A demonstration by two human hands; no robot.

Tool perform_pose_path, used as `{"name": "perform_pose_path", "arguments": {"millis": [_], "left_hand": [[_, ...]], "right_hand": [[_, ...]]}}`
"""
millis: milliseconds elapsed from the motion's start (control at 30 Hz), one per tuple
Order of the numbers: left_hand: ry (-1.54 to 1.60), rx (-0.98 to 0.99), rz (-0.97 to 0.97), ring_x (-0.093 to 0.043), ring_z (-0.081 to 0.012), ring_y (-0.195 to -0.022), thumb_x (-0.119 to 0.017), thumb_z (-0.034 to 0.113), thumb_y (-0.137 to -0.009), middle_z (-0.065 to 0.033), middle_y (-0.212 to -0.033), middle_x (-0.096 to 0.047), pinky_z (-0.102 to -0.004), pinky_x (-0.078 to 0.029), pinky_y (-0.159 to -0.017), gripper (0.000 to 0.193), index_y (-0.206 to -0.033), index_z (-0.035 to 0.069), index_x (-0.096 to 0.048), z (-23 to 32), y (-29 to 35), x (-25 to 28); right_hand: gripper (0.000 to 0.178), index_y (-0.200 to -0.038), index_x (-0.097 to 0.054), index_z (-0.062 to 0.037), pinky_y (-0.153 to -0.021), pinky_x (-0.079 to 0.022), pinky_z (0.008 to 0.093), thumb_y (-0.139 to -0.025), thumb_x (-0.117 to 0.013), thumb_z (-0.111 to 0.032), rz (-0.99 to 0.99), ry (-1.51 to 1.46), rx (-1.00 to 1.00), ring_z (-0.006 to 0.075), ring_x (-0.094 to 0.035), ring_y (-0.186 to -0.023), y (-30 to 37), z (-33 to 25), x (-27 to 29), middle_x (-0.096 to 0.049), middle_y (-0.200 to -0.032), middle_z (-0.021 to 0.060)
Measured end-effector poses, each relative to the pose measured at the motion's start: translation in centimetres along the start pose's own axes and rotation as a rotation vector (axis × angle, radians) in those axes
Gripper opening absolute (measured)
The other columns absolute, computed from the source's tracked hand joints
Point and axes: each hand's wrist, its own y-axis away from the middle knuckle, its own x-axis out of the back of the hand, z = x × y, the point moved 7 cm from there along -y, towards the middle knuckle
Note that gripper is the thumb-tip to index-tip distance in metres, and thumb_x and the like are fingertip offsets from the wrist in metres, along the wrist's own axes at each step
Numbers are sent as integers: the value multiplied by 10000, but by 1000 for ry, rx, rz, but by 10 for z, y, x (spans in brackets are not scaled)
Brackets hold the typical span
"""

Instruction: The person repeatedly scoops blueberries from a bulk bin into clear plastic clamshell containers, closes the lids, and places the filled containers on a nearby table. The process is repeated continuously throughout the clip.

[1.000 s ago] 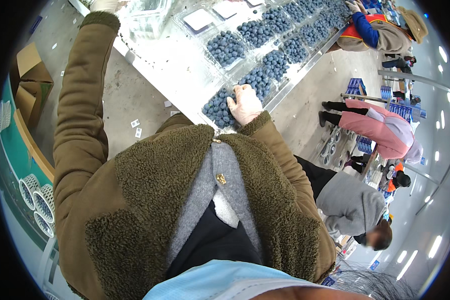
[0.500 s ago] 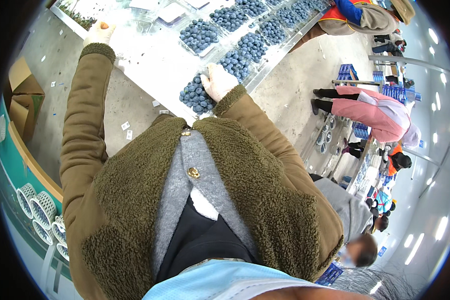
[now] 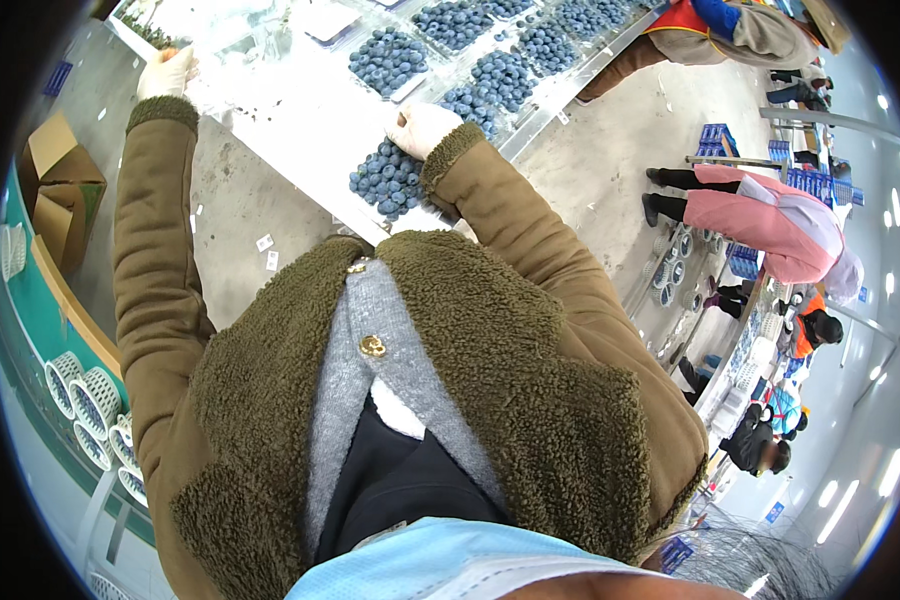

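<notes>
My right hand (image 3: 428, 130), in a pale glove, hovers beside the nearest heap of blueberries (image 3: 386, 181) on the white table (image 3: 280, 140). Its thumb and fingertips press together in a pinch; whether a berry is between them cannot be made out. My left hand (image 3: 166, 74), gloved too, is at the table's left edge with its fingers curled closed; what it holds, if anything, is hidden. Beyond my right hand, more blueberries (image 3: 388, 62) lie in clear plastic punnets, set in rows along the table's right side. Clear empty-looking punnets (image 3: 260, 28) stand farther back.
A green tray of debris (image 3: 142, 28) sits at the far left corner. Cardboard boxes (image 3: 62, 185) stand on the floor at left, near white baskets (image 3: 92, 398) on a green surface. A co-worker (image 3: 715, 35) is at the table's far right; another in pink (image 3: 760, 225) stands behind.
My right hand has lifted off the nearest blueberries and moved slightly up and left, its fingers now pinched. My left hand has shifted left, along with the arm.
</notes>
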Motion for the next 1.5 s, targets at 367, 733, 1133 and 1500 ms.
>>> {"name": "perform_pose_path", "arguments": {"millis": [367, 733, 1133, 1500], "left_hand": [[210, 59, 30, -600, -147, -611, -607, 172, -808, -109, -854, -633, -207, -443, -493, 262, -981, 8, -498, 7, 78, 20], [293, 74, 156, -583, -144, -608, -556, 126, -830, -93, -936, -604, -200, -390, -463, 370, -1166, 41, -427, 25, 213, 0], [279, -52, 140, -582, -120, -570, -509, 92, -863, -113, -1066, -541, -178, -415, -439, 442, -1256, 84, -308, 21, 270, -4], [218, 230, -163, -522, -99, -588, -479, 49, -834, -134, -1003, -508, -194, -439, -420, 774, -1391, 171, 46, -23, 302, -126]], "right_hand": [[275, -920, -546, -58, -716, -441, 290, -771, -603, -281, -186, -458, 129, 165, -553, -788, 15, 23, -9, -593, -838, 82], [345, -1165, -469, -63, -716, -413, 253, -827, -479, -131, -376, -642, 287, 130, -495, -775, 13, 32, -42, -557, -869, 58], [294, -1146, -512, -39, -813, -401, 246, -867, -462, -117, -319, -934, 199, 104, -492, -860, 22, 30, 30, -563, -974, 21], [243, -1100, -487, -11, -777, -462, 249, -866, -450, -63, 253, -1163, 404, 110, -558, -850, 4, -21, 96, -583, -972, 60]]}}
